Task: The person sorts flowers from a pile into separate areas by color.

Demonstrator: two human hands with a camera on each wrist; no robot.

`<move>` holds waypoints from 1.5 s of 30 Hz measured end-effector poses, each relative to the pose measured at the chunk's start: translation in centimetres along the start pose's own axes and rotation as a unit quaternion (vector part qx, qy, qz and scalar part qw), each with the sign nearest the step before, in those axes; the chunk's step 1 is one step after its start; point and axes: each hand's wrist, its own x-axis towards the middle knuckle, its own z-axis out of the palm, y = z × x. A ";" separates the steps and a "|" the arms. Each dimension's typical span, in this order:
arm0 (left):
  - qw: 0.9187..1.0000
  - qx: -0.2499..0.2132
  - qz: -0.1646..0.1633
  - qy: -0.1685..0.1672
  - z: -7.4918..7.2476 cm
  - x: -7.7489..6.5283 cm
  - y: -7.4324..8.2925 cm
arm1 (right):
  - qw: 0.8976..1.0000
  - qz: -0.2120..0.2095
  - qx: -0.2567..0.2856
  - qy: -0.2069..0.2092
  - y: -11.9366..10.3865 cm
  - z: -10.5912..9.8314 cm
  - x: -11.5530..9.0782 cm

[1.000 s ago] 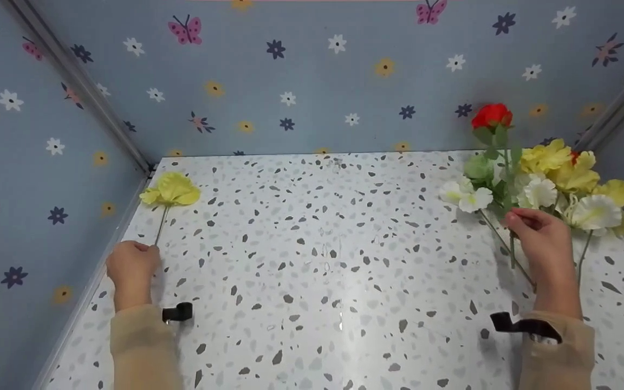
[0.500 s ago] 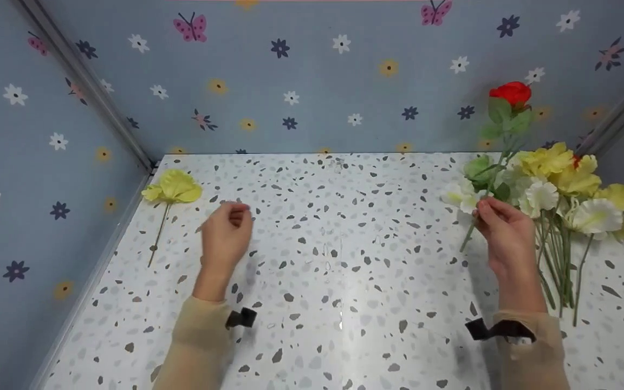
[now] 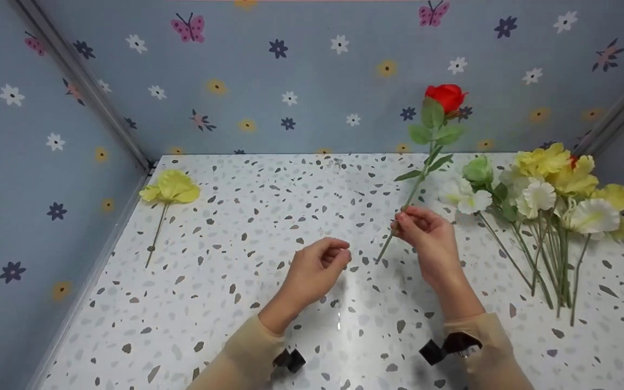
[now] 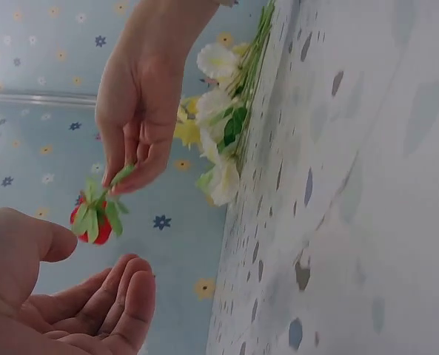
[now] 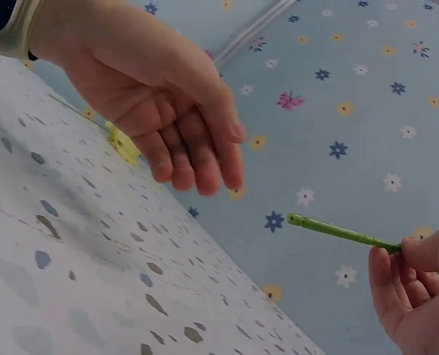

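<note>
Right hand (image 3: 434, 246), right of centre: grip pinched on red rose (image 3: 446, 98), low on stem (image 3: 418, 184), probably sparing petals, stem end free. Left hand (image 3: 314, 271), lower centre: grip apart, empty.

The left arm (image 3: 244, 352) points toward one o'clock, its left hand (image 3: 317, 273) held loosely curled — thumb (image 4: 52, 240) apart from the fingertips (image 4: 139, 288). The right arm (image 3: 488, 352) points toward eleven; the right hand (image 3: 432, 246), near the left's half-past-two side, pinches with thumb and fingers, hands apart.
</note>
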 end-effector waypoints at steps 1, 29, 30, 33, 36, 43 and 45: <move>1.000 -0.006 -0.001 -0.015 0.3 -0.1 0.1 | 1.000 0.000 -0.004 -0.007 0.2 0.4 -0.2; 0.994 -0.083 -0.011 -0.075 1.8 -1.0 1.2 | 0.996 -0.012 -0.048 -0.073 0.5 2.6 -1.8; 0.993 -0.085 -0.009 -0.076 1.8 -1.0 1.2 | 0.996 -0.012 -0.047 -0.074 0.5 2.6 -1.8; 0.993 -0.092 -0.008 -0.076 1.9 -0.9 1.2 | 0.996 -0.016 -0.050 -0.079 0.7 2.4 -1.8; 0.993 -0.095 -0.011 -0.074 2.0 -0.9 1.2 | 0.994 -0.021 -0.052 -0.093 0.8 2.3 -1.9; 0.992 -0.101 -0.015 -0.068 1.8 -1.0 1.3 | 0.990 -0.029 -0.058 -0.123 0.6 2.4 -1.9; 0.992 -0.101 -0.013 -0.070 1.7 -1.0 1.4 | 0.989 -0.029 -0.067 -0.127 0.4 2.3 -1.9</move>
